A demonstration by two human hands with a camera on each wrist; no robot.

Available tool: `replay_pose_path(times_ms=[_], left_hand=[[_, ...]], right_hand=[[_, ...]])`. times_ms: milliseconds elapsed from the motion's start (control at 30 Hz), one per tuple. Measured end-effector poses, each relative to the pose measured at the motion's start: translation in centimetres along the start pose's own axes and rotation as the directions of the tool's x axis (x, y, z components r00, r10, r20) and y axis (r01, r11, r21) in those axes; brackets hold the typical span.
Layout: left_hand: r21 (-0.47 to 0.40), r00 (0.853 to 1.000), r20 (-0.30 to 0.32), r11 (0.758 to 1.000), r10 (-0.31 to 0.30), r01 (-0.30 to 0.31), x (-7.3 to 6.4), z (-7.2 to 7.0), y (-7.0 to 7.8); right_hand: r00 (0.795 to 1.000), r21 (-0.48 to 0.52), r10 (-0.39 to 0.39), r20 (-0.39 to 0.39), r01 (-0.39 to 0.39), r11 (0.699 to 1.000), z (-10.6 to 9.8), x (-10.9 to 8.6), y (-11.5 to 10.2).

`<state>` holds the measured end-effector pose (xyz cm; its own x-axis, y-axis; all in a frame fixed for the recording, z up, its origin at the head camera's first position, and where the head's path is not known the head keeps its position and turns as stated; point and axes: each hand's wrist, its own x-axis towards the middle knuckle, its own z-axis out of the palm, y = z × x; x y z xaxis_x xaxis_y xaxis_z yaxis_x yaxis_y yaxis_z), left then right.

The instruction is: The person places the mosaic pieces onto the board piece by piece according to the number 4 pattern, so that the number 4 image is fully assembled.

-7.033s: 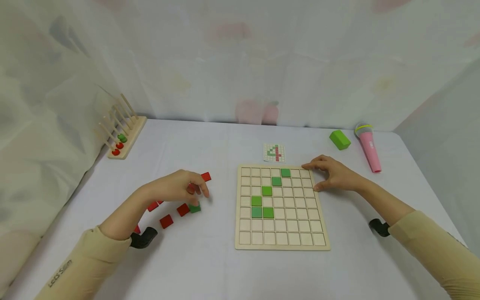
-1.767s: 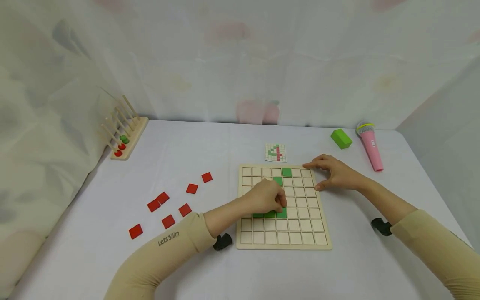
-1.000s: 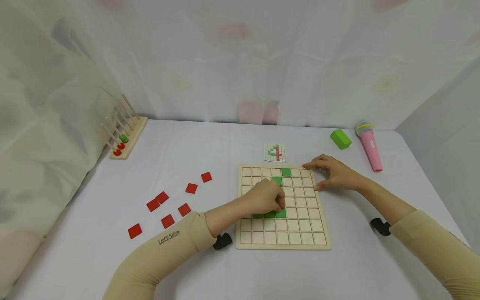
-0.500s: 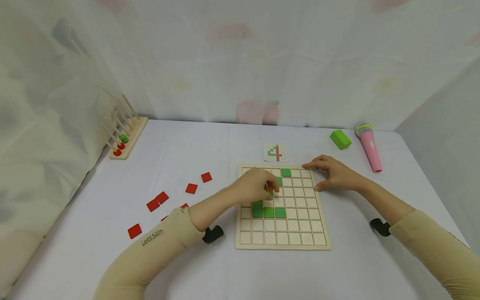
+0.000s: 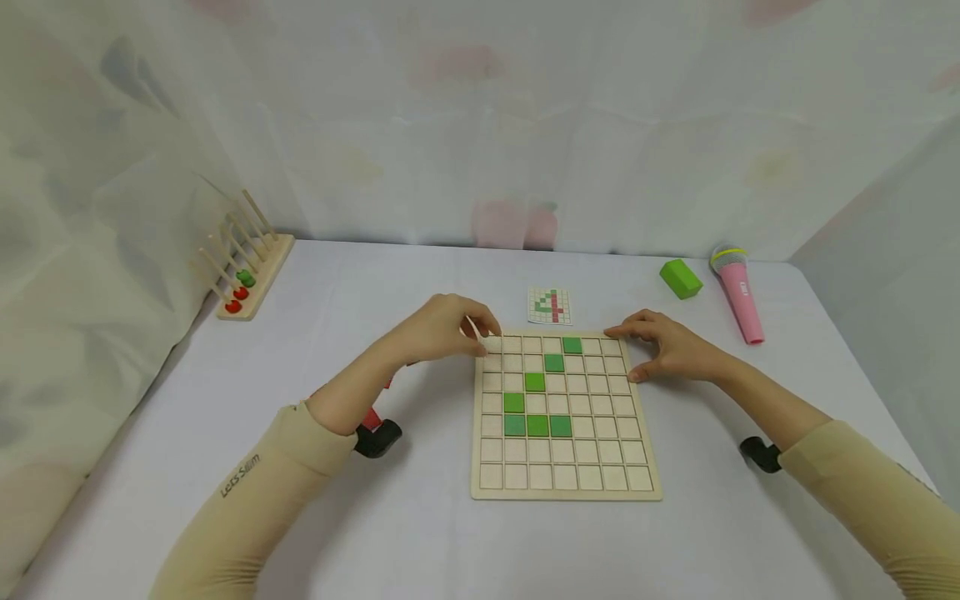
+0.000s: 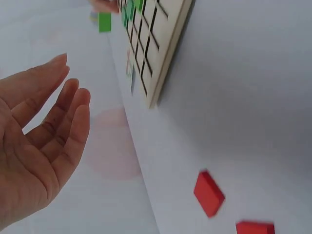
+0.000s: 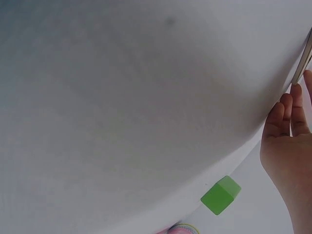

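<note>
A wooden grid board lies on the white table with several green square tiles in its cells. They form a diagonal and a short row. My left hand hovers near the board's far left corner, thumb and fingers apart and nothing between them. In the left wrist view its fingers are loosely bent, away from the board's corner. My right hand rests at the far right corner, fingertip and thumb touching the edge. Red tiles lie left of the board, mostly hidden by my left forearm in the head view.
A small pattern card lies behind the board. At the back right are a green block and a pink toy microphone. A wooden peg stand with red and green beads stands at the back left.
Since 7.0 s ago, my left hand has carried a green tile from beside the red ones onto the board's row, pressed it, let go and moved back left. My right hand stays put.
</note>
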<state>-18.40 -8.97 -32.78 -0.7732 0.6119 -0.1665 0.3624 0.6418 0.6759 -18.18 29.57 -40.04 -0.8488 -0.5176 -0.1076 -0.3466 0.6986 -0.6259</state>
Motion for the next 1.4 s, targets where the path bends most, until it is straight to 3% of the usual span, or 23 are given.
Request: replay_pose_path(times_ms=[367, 767, 1067, 1400], left_hand=[[-0.033, 0.997, 0.004, 0.996, -0.081, 0.081, -1.6, -3.3, -4.1], [-0.026, 0.976, 0.091, 0.979, -0.199, 0.202, -2.7, -5.1, -7.5], [-0.044, 0.971, 0.167, 0.983, -0.170, 0.179, -2.4, -5.1, -9.4], [0.001, 0.967, 0.213, 0.989, -0.142, 0.146, -2.2, -4.2, -9.9]], right_hand=[[1.000, 0.006, 0.006, 0.004, -0.006, 1.000, 0.0, -0.1, 0.0], [0.999, -0.002, -0.034, -0.017, 0.034, 0.999, 0.1, -0.2, 0.0], [1.000, 0.009, -0.004, -0.004, 0.004, 1.000, 0.1, -0.1, 0.1], [1.000, -0.002, -0.002, -0.003, 0.002, 1.000, 0.1, 0.0, 0.2]])
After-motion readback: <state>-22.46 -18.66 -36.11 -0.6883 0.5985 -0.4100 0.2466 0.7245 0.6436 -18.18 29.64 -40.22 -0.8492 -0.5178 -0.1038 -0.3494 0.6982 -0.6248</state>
